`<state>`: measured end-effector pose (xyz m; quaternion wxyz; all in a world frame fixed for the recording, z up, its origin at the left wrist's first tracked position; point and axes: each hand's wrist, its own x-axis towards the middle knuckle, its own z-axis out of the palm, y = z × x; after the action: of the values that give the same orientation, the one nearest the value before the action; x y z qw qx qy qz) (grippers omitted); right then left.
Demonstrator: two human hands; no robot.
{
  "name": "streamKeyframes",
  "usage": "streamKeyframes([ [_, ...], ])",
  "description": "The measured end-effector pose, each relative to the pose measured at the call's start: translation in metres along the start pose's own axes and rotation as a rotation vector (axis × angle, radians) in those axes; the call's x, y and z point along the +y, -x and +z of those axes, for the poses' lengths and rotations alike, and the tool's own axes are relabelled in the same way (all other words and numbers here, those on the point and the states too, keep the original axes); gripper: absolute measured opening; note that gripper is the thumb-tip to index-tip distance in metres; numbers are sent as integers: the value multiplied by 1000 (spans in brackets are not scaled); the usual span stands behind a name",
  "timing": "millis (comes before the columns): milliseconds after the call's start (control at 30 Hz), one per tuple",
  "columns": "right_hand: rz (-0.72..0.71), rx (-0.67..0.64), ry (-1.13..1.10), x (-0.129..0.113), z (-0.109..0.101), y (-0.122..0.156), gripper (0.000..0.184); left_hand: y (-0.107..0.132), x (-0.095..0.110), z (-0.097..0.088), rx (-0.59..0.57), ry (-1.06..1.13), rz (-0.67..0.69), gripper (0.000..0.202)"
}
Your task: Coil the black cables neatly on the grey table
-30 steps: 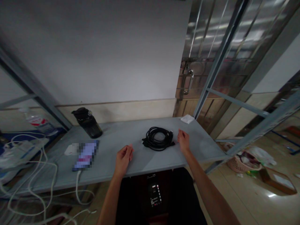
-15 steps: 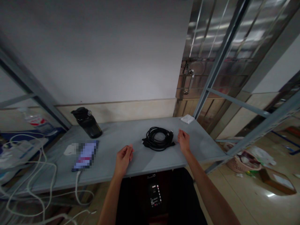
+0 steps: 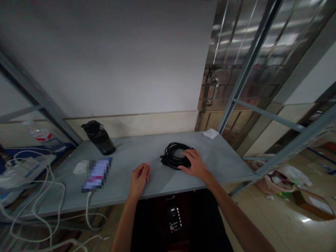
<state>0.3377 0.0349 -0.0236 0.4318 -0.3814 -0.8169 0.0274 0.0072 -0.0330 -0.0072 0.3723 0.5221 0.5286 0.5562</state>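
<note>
"Where is the coiled black cable (image 3: 168,159), and how is the grip?"

"On the tabletop (image 3: 157,183), partly beneath the right hand (image 3: 194,164), fingers spread; contact unconfirmed. Left hand (image 3: 140,176) curled, apart from it. Advisable: take all loops together."

"Obstructions?"

"Right hand hides some loops. Black bottle (image 3: 101,140) and phone (image 3: 97,174) well left; white wad (image 3: 210,133) behind, rightward."
</note>
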Motion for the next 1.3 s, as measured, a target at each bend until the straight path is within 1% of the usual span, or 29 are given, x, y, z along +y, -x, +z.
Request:
streamKeyframes([
  [33,-68,-85,31,-2,3,0,61,0,-1,0,0,-1,0,56],
  [67,-100,-141,55,-4,5,0,59,0,-1,0,-1,-1,0,56],
  [133,-99,-186,92,-3,8,-1,48,0,-1,0,1,-4,-5,56],
  [200,-72,-183,121,0,10,-2,40,0,0,0,5,-8,-10,55],
  [367,-43,-159,169,3,12,-3,38,2,7,1,13,-20,-4,56],
  [500,-15,-137,225,1,13,-4,33,1,6,1,26,-25,-22,54],
  [667,30,-139,291,1,14,-5,35,1,9,1,27,-33,-24,58],
  [833,35,-123,321,2,16,-6,38,1,14,0,17,-63,-39,61],
  [1100,98,-77,456,1,18,-2,37,1,6,-3,-40,-26,-69,64],
  [1300,154,-68,569,7,19,1,35,1,4,-3,-71,27,-99,64],
])
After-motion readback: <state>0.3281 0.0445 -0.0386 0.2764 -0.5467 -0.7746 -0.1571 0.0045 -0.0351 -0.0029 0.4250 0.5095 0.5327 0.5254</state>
